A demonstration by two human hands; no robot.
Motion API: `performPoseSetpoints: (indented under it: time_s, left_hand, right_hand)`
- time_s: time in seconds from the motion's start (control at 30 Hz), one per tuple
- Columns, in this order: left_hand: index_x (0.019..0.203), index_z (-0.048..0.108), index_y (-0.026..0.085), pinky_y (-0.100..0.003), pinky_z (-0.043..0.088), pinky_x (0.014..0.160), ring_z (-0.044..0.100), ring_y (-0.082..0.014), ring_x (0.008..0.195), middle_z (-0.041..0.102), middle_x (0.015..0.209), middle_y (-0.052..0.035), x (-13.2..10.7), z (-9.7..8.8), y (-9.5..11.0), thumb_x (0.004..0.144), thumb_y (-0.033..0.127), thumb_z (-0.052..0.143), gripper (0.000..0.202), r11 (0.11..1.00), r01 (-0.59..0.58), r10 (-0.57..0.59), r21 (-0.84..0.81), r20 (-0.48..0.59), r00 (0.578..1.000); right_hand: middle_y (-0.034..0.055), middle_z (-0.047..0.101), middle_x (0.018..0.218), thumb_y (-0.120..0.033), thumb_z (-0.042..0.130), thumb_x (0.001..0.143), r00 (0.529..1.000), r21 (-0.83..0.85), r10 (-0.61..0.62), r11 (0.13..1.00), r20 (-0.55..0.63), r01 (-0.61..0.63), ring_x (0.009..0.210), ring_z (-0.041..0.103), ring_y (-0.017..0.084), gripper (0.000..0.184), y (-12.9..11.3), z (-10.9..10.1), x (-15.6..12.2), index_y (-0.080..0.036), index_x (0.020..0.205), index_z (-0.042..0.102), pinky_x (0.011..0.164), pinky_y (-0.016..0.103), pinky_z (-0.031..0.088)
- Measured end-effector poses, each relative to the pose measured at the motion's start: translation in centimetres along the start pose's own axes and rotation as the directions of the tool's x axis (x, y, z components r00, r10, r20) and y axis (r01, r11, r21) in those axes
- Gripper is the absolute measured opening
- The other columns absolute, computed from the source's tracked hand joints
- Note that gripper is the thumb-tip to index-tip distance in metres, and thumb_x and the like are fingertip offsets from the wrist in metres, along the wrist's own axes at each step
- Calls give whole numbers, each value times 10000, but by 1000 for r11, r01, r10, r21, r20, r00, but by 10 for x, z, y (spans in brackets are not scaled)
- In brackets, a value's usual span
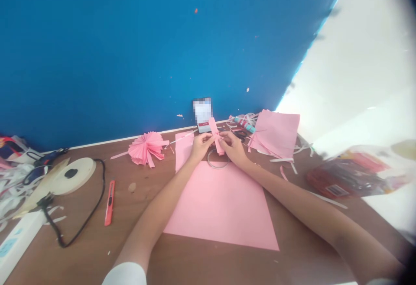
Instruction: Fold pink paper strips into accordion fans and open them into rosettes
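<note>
Both hands meet near the far edge of the brown table, above a large pink paper sheet. My left hand and my right hand pinch a folded pink paper strip at its middle, fingers closed around it. The strip stands tilted, its upper end toward the blue wall. A thin wire or thread ring lies on the table just below the hands.
A finished pink paper fan flower lies to the left. A red utility knife, a tape roll and a black cable lie farther left. Pink sheets, scissors and paper scraps lie right; a plastic bag lies at far right.
</note>
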State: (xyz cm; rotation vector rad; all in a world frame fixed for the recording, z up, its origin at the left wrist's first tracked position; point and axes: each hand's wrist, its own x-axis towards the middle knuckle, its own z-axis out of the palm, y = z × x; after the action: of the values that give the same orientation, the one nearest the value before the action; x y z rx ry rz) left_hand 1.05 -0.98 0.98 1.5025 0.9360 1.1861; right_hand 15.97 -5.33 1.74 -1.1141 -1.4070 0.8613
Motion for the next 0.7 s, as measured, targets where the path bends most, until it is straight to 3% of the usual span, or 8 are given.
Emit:
performPoseSetpoints:
  time_s: [0.23,0.43,0.7]
  left_hand:
    - [994,599,183,-280,518,738,640,-151,816,665,936,-67,-3,3,5,749,369,683,319,997,-77,79,26,-94,992]
    - [962,665,180,-326,489,862,630,-185,930,674,1012,-82,-4,4,7,810,362,614,243,987,-135,137,82,-26,990]
    - [924,684,189,-330,477,852,630,-184,898,683,970,-69,-4,3,8,816,324,605,190,977,-157,163,147,-27,986]
  right_hand:
    - [-39,582,623,-377,524,846,1000,-24,-17,1000,4,17,546,566,150,285,1,2,0,-225,1087,514,568,276,465]
    - [-18,602,666,-387,486,864,998,-116,-57,992,7,57,582,569,161,264,-3,1,-2,-222,1067,513,608,291,453]
    - [-3,639,738,-350,476,868,998,-128,-56,990,12,57,640,603,167,284,-4,1,-2,-221,1120,505,644,295,461]
